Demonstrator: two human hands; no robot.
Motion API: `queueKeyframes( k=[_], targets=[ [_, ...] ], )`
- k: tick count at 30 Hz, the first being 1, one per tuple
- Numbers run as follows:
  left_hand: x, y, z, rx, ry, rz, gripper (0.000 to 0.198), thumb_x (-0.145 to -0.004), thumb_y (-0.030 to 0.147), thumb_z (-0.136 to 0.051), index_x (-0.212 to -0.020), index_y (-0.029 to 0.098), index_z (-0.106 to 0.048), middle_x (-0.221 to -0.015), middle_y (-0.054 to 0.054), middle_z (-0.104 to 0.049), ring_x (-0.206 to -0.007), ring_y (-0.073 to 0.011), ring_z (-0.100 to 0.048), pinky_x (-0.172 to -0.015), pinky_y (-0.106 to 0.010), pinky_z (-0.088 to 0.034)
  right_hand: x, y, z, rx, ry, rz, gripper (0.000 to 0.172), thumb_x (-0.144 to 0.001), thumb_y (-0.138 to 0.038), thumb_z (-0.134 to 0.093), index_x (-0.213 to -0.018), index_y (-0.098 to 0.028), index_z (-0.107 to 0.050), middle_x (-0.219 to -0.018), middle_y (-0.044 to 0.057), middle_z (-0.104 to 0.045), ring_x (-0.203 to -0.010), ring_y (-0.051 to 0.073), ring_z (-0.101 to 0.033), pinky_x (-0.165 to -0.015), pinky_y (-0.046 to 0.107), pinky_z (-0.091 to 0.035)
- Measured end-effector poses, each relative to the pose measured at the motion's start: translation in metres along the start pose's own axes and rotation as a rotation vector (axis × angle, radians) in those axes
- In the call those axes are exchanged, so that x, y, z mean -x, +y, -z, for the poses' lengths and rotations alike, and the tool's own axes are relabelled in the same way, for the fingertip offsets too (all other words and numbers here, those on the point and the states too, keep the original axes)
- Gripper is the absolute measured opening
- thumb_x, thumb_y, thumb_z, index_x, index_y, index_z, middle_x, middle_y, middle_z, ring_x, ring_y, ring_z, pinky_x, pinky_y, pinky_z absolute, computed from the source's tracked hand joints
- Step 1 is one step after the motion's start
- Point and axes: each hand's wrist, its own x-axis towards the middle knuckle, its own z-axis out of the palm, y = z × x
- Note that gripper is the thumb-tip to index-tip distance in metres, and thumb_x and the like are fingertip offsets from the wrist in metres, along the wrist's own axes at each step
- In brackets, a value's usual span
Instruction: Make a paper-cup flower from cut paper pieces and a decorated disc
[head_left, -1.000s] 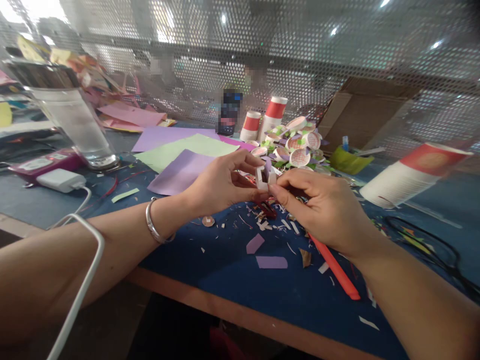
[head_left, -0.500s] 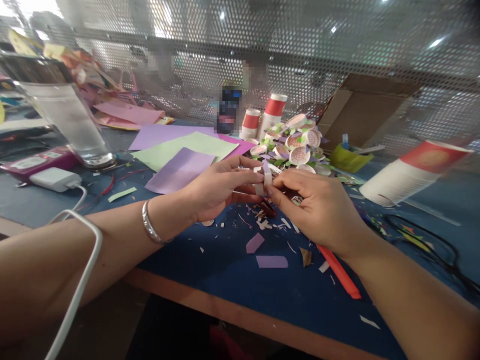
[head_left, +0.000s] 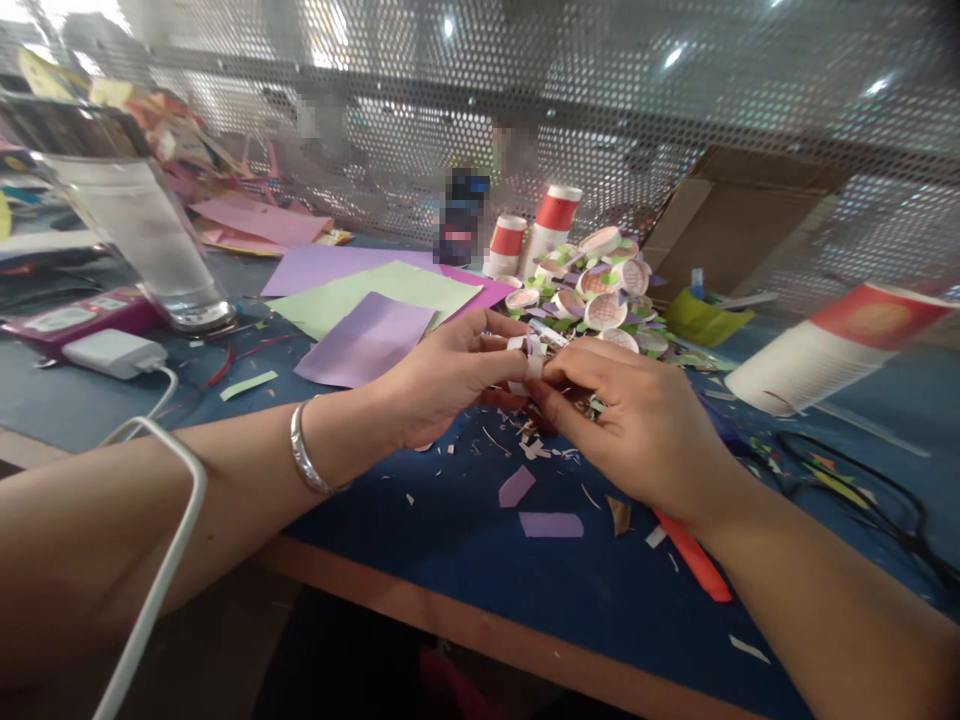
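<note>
Between my two hands is a small white paper piece (head_left: 533, 362) with a bit of purple on it. My left hand (head_left: 457, 370) grips it from the left, thumb and fingers closed on its side. From the right, the thumb and forefinger of my right hand (head_left: 619, 405) pinch its edge; the fingers partly hide it. Behind the hands lies a pile of cut paper-cup bottoms (head_left: 600, 285) with green and purple paper bits. Under my right wrist an orange-red handle-like object (head_left: 697, 560) rests on the blue tabletop, its far end hidden.
Purple paper (head_left: 364, 340) and green paper (head_left: 382, 290) sheets lie at left centre. A glass of water (head_left: 165, 240) and a white charger (head_left: 114, 352) stand farther left. Stacked paper cups (head_left: 832, 350) lean at right, near a black cable (head_left: 862, 460). Purple scraps (head_left: 551, 525) litter the front.
The fingers have shifted slightly around the white paper piece, and its purple tip now shows less. The whole view has moved a little; both hands keep their grip.
</note>
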Motion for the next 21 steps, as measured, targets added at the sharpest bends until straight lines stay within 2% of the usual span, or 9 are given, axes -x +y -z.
queueKeyframes(
  k=[3,11,15,21],
  targets=[
    [0.002,0.002,-0.003,0.007,0.019,0.005,0.016,-0.085,0.005,-0.06,-0.094,0.018,-0.056,-0.08,0.0,-0.064,-0.07,-0.0111,-0.063,-0.072,-0.03,-0.056,0.0,-0.001,0.001,-0.001,0.014,0.001,0.014,-0.094,-0.016,-0.059,-0.08,-0.019,-0.06,-0.076,0.002,-0.06,-0.07,0.015,-0.055,-0.063,0.03,-0.042],
    [0.007,0.007,-0.008,0.013,0.012,-0.068,0.016,-0.086,0.007,-0.062,-0.098,0.017,-0.058,-0.082,0.0,-0.065,-0.071,-0.0107,-0.064,-0.071,-0.028,-0.057,0.0,-0.008,0.002,0.017,0.013,0.027,0.014,-0.099,-0.017,-0.054,-0.087,-0.016,-0.061,-0.086,0.006,-0.061,-0.079,0.018,-0.059,-0.07,0.032,-0.045],
    [0.005,0.008,-0.004,0.028,-0.017,-0.071,0.018,-0.086,0.007,-0.062,-0.101,0.017,-0.059,-0.079,0.0,-0.065,-0.069,-0.0105,-0.065,-0.072,-0.028,-0.057,0.001,-0.007,0.0,0.035,0.001,0.026,0.012,-0.098,-0.016,-0.055,-0.087,-0.015,-0.062,-0.086,0.007,-0.06,-0.078,0.018,-0.057,-0.07,0.034,-0.044],
    [0.001,0.007,0.006,0.053,-0.123,-0.047,0.029,-0.079,0.003,-0.067,-0.102,0.018,-0.058,-0.087,-0.001,-0.069,-0.077,-0.0133,-0.069,-0.079,-0.033,-0.058,0.002,0.004,-0.001,-0.008,0.072,0.02,0.012,-0.096,-0.023,-0.062,-0.089,-0.014,-0.065,-0.086,0.007,-0.063,-0.077,0.017,-0.06,-0.068,0.032,-0.047]
  ],
)
